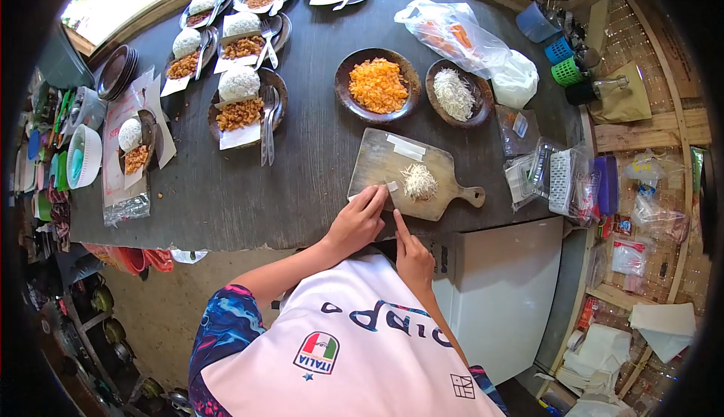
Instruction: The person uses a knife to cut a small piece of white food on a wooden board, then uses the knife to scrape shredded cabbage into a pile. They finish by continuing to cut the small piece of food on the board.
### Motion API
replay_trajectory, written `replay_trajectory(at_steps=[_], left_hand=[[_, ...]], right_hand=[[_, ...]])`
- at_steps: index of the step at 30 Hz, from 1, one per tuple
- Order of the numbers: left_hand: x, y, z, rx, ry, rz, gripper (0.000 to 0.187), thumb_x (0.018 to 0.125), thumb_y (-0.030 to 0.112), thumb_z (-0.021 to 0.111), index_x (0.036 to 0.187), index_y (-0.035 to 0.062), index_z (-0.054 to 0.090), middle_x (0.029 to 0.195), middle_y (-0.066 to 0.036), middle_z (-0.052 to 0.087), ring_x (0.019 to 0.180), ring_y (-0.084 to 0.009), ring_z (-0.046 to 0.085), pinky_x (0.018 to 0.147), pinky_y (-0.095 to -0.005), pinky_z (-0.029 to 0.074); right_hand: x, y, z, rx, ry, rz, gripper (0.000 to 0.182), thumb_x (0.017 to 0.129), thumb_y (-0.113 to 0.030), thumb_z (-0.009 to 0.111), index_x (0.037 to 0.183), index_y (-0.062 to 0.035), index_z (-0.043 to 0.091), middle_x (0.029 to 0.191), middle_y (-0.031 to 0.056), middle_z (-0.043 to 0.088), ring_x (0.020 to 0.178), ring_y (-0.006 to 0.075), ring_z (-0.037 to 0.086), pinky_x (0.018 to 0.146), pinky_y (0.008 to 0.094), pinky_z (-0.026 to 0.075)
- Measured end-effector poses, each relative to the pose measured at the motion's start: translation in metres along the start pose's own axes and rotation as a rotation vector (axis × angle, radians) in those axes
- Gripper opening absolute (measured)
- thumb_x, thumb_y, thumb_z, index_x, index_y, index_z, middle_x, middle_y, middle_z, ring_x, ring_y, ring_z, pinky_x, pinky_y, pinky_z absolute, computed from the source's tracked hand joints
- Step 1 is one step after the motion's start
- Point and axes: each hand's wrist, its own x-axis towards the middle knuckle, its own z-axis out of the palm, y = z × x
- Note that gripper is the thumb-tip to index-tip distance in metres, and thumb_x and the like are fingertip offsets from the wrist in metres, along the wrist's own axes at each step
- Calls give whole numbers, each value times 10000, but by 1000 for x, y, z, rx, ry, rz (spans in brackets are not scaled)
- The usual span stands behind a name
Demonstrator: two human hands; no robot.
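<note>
On a wooden cutting board (pixel 368 154) with a round handle lies a small pile of thin white shreds (pixel 419 182). Two pale white strips (pixel 406 147) rest near its far edge. My left hand (pixel 357 219) is closed at the board's near left corner, fingertips pressed together around a small white piece (pixel 392 186). Just right of it, my right hand (pixel 414 257) grips a knife (pixel 390 201), index finger stretched along it; the handle is hidden in the palm. Beyond the board stand a brown plate of diced orange pieces (pixel 378 86) and another of white shreds (pixel 455 94).
Several plates with rice (pixel 239 84), brown food and cutlery fill the table's left and far side. A stack of brown plates (pixel 118 72) stands far left. Plastic bags (pixel 452 36) lie at the back right, clear containers (pixel 554 176) at the right edge. Below is a white appliance (pixel 501 289).
</note>
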Motion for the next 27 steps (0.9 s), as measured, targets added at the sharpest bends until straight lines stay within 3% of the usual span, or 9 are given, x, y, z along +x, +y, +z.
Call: replay_trajectory(at_steps=[13,18,21,27], left_hand=[[-2,-1,2,3,-18,7,617,833,212,724,1320,-158,636,1493,-209,528,1430,-328,481,1216,-393,414],[-1,-2,-1,4,2,24,574,844,201,706,1287,-161,655,1480,-213,542,1417,-325,493,1208,-387,422],[-1,-2,1,13,8,14,597,854,196,673,1340,-150,640,1460,-209,577,1411,-311,517,1191,-366,454],[-3,-5,3,-3,25,30,569,873,215,676,1307,-152,652,1481,-202,544,1412,-316,499,1180,-377,453]], right_hand=[[11,-7,-3,-47,28,-16,543,1084,-246,603,1586,-424,496,748,133,641,681,361,684,621,495,532],[0,-5,-4,-7,-7,20,533,1088,-259,596,1579,-444,497,831,145,713,744,375,719,648,493,561],[6,2,9,-6,109,-81,582,1078,-272,608,1609,-451,451,695,97,610,587,317,656,549,472,538],[0,4,8,-8,74,-65,577,1081,-280,600,1607,-463,447,723,107,632,624,330,682,564,487,548]])
